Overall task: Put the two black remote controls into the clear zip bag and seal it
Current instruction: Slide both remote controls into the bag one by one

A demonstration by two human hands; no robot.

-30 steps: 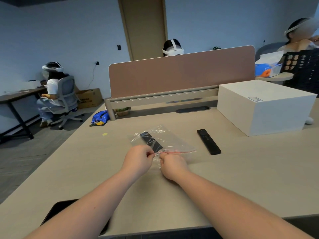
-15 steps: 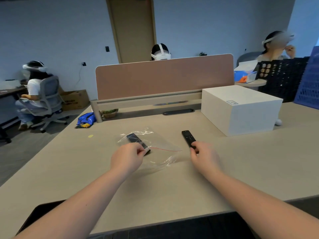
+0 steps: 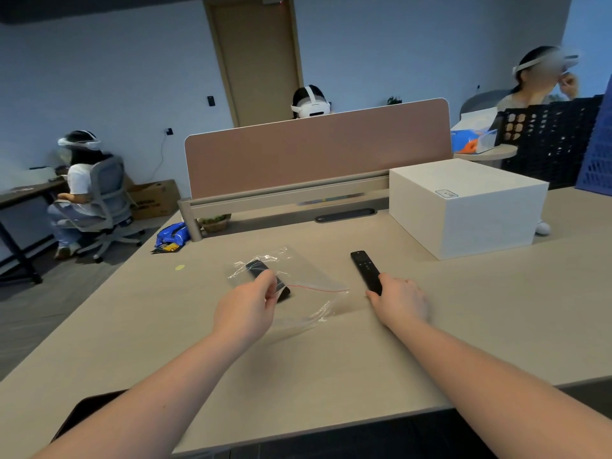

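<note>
A clear zip bag (image 3: pixel 308 283) with a red seal line lies on the beige table (image 3: pixel 331 359), its mouth facing me. One black remote (image 3: pixel 256 268) sits inside it, partly hidden by my left hand (image 3: pixel 246 311), which pinches the bag's near edge at the mouth. The second black remote (image 3: pixel 364 270) lies on the table right of the bag. My right hand (image 3: pixel 400 301) has its fingers closed on that remote's near end.
A large white box (image 3: pixel 463 207) stands at the back right. A brown divider panel (image 3: pixel 318 150) crosses the table's far side, with a blue packet (image 3: pixel 170 236) near its left foot. A dark flat item (image 3: pixel 86 412) lies at the near left edge. People sit beyond.
My right hand left the bag's mouth, moved right and closed on the second remote's near end. My left hand kept its pinch on the bag.
</note>
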